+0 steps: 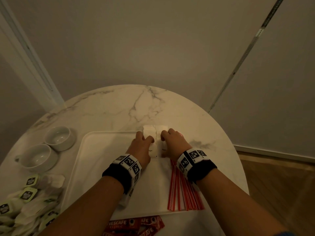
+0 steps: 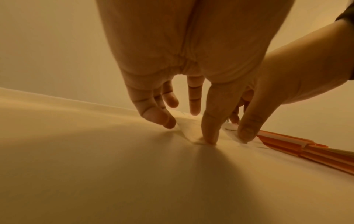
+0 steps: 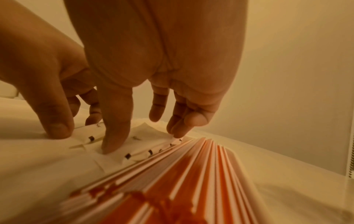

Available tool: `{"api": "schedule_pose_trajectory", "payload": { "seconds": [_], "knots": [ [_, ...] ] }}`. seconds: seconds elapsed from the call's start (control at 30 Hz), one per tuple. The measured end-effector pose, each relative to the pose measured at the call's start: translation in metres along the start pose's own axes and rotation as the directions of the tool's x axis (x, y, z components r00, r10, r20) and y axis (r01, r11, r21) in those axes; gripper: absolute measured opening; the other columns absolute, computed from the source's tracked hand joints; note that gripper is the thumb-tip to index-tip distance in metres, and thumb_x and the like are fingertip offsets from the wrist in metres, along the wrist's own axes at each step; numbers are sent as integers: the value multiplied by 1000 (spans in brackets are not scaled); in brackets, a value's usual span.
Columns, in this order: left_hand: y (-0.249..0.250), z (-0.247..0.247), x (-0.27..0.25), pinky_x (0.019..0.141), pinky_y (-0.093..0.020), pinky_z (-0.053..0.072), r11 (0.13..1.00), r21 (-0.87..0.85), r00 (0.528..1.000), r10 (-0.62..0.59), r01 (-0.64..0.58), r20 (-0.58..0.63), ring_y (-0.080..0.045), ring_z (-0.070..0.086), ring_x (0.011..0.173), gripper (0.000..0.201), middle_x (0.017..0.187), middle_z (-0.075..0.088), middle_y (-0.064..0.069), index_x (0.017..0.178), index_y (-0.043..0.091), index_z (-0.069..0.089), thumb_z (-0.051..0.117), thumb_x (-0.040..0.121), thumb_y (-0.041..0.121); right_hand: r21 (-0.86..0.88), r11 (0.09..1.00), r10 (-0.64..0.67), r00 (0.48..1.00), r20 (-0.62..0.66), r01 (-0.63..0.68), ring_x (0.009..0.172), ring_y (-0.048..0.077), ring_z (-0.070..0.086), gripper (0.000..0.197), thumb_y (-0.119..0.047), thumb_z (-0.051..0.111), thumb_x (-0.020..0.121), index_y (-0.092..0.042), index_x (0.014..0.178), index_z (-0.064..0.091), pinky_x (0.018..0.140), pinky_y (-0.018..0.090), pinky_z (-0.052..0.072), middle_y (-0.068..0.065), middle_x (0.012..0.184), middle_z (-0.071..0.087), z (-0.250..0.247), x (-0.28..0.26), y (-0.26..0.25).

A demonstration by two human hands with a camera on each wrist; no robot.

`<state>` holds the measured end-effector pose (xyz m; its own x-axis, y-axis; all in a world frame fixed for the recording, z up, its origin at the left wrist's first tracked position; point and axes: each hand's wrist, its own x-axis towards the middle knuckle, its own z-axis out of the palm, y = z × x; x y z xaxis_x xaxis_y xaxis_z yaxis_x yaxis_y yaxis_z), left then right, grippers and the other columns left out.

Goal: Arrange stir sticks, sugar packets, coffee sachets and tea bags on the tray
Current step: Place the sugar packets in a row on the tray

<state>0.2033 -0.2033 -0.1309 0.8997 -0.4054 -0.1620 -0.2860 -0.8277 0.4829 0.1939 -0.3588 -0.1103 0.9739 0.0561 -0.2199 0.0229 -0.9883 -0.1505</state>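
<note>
White sugar packets point(image 1: 156, 151) lie fanned at the far edge of the white tray point(image 1: 102, 159). My left hand point(image 1: 148, 138) and my right hand point(image 1: 164, 137) sit side by side on them. In the left wrist view my left hand point(image 2: 191, 127) presses its thumb tip on the packets point(image 2: 191, 131), fingertips touching the far side. My right hand point(image 3: 143, 136) does the same on its packets point(image 3: 141, 145). Red-and-white stir sticks point(image 1: 180, 193) lie on the tray's right, under my right wrist. Red coffee sachets point(image 1: 134, 225) lie off the tray near me. Tea bags point(image 1: 29, 195) are heaped at the left.
Two white bowls point(image 1: 58, 137) point(image 1: 38, 157) stand on the round marble table point(image 1: 127, 106) left of the tray. Walls close in behind the table, and wooden floor point(image 1: 281, 184) shows at the right. The tray's left half is bare.
</note>
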Motion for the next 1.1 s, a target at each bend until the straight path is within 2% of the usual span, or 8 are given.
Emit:
{"api": "schedule_pose_trajectory", "payload": {
  "seconds": [0.23,0.4,0.6,0.7,0.8,0.9,1.0,1.1],
  "knots": [
    [-1,0,0,83,-24,40,999,30,1000,-13,13,7,-21,46,101,48,118,30,-5,123,22,48,64,79,10,-72,997,-43,999,-13,42,100,25,52,35,-30,72,79,-18,108,58,90,37,46,5,114,50,-3,-2,-1],
    [-1,1,0,81,-24,38,999,27,999,-26,25,19,-22,46,102,48,118,30,-4,124,22,48,64,79,12,-62,997,-39,999,9,40,104,26,50,37,-30,74,77,-18,109,59,92,38,45,5,115,49,-4,-2,-1],
    [5,-10,-8,92,-30,44,997,4,997,-73,73,2,-20,43,109,55,122,31,-2,130,25,43,67,80,24,82,997,-11,999,-33,14,106,22,45,37,-30,75,79,-17,109,58,90,30,43,3,114,47,-18,-8,7],
    [17,-16,-23,95,-32,44,997,-36,998,-67,68,7,-21,49,111,43,126,39,-5,129,18,46,57,88,28,184,981,81,990,-116,-58,99,17,49,26,-32,69,83,-19,103,59,88,29,46,0,108,51,-29,-24,15],
    [34,-9,-44,91,-31,49,978,-189,985,-60,91,164,-20,59,104,29,118,58,-6,120,12,57,46,95,23,285,942,224,964,-145,-176,86,14,55,12,-28,61,89,-18,96,60,83,30,51,0,97,56,-29,-52,25],
    [49,4,-59,82,-37,57,895,-386,923,-68,224,379,-24,68,90,25,102,69,-14,103,7,63,42,95,16,335,892,344,936,-71,-303,84,13,56,13,-28,58,92,-17,97,60,77,27,48,0,98,60,-14,-85,34],
    [54,19,-64,82,-42,56,899,-353,900,-93,260,425,-27,68,84,24,96,70,-19,89,7,64,42,90,14,331,856,422,907,0,-398,90,15,56,20,-32,53,94,-17,107,56,78,25,45,1,104,57,6,-112,37],
    [59,27,-65,81,-42,55,867,-390,887,-116,310,448,-28,68,83,21,93,70,-21,82,5,64,45,87,13,328,834,457,889,39,-443,88,15,56,16,-31,49,96,-17,102,54,77,26,48,2,102,56,20,-130,36]
  ]
}}
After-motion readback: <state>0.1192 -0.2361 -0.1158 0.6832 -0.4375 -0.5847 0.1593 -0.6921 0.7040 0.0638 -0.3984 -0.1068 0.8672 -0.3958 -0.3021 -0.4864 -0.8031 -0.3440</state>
